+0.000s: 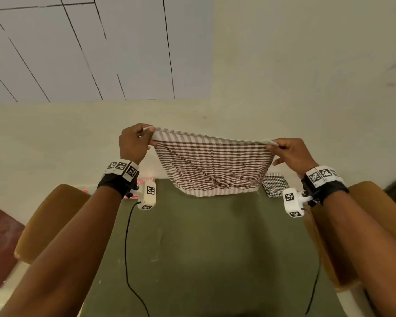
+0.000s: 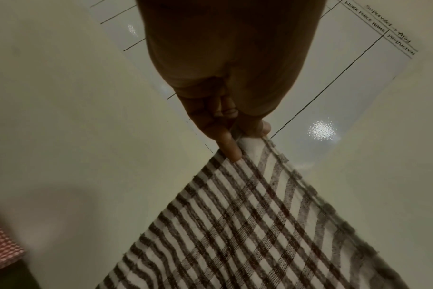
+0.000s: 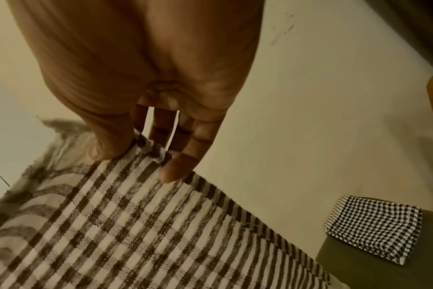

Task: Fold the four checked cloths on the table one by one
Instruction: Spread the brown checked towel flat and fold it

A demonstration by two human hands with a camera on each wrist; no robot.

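Observation:
A brown-and-white checked cloth (image 1: 212, 167) hangs in the air above the far end of the green table (image 1: 204, 248), stretched flat between both hands. My left hand (image 1: 136, 143) pinches its upper left corner between thumb and fingers (image 2: 229, 145). My right hand (image 1: 288, 153) pinches the upper right corner; the wrist view shows the thumb and a fingertip (image 3: 173, 172) closed on the hem of the cloth (image 3: 136, 224). The cloth's lower edge hangs just over the table top. The same cloth (image 2: 247, 224) fills the lower right of the left wrist view.
A folded black-and-white checked cloth (image 1: 274, 184) (image 3: 373, 223) lies at the table's far right. A red checked cloth (image 1: 146, 179) (image 2: 0, 240) peeks out at the far left behind my wrist. Brown chair arms (image 1: 48, 220) flank the table. A cream wall with a ruled whiteboard (image 1: 78, 46) stands behind.

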